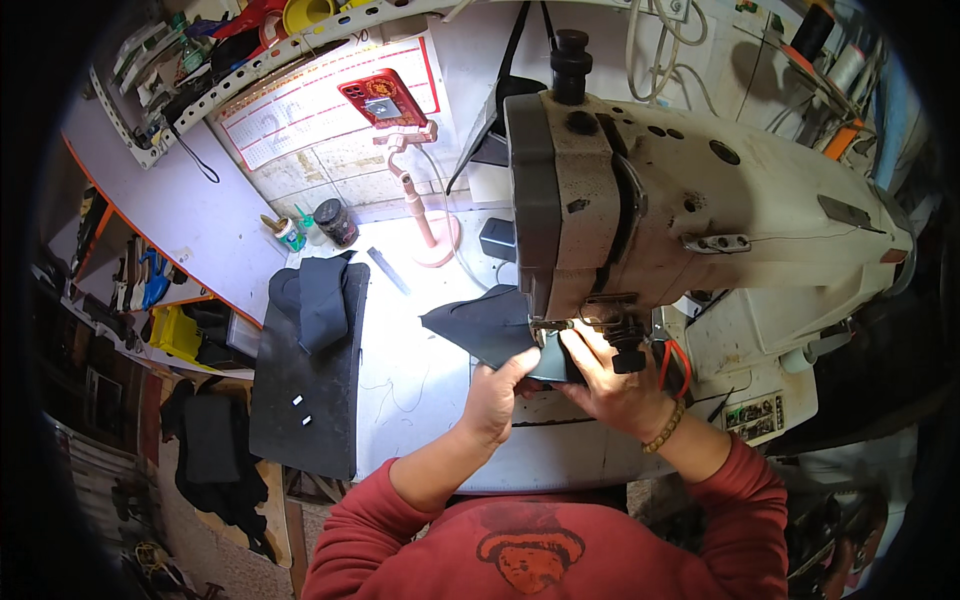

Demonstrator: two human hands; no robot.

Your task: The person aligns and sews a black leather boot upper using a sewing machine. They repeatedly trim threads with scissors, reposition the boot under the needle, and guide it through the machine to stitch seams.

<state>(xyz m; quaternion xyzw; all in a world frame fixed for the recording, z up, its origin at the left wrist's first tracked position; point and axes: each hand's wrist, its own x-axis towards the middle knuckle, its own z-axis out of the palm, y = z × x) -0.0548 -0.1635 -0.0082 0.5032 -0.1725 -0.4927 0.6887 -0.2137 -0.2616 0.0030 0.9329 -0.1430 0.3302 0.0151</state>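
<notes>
Dark fabric piece (490, 328) sits under the head of the big cream sewing machine (690, 215), spread out to the left across the white bench (415, 370), and you've got both hands on it right at the needle area. Your left hand (495, 395) pinches the near edge of the fabric, fingers curled shut on it, thumb on top — looks like that's to keep the piece taut and flat as it feeds. Your right hand (610, 378) is tucked in close under the machine head, fingers closed down on the fabric just beside the presser foot, steering the seam line by my read; the beaded bracelet (664, 428) rides on that wrist. The machine body hangs right over your right knuckles, so the needle itself is hidden from view. Off toward the bench's left edge lies a large black mat (305, 400) with a stack of dark cut pieces (315, 295) at its far end, well apart from your hands. Toward the back of the bench stands a pink stand (425, 210) holding up a red phone (383, 98), and near the back left corner sit a dark jar (335, 222) and a small glue bottle (290, 233).
</notes>
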